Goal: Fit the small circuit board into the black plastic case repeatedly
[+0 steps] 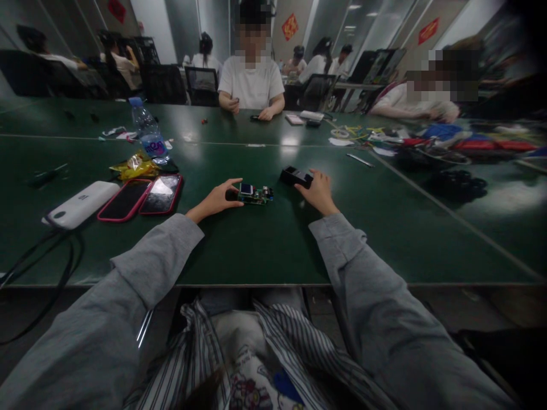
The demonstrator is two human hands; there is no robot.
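My left hand (220, 199) has its thumb and fingers around the left end of a green circuit board (257, 197), which carries a small screen and various parts. The board is at or just over the green table, in front of me. To its right, my right hand (319, 192) grips a black plastic case (296, 177) by its right end, thumb at the near side. The case is tilted and stands apart from the board. What lies inside the case cannot be made out.
Left of my hands are a white power bank (81, 204) with cables, two phones with red edges (123, 200), a yellow snack packet (135, 166) and a water bottle (147, 130). A pen (360, 160) and loose wires (354, 134) lie to the right. A person (251, 82) sits opposite.
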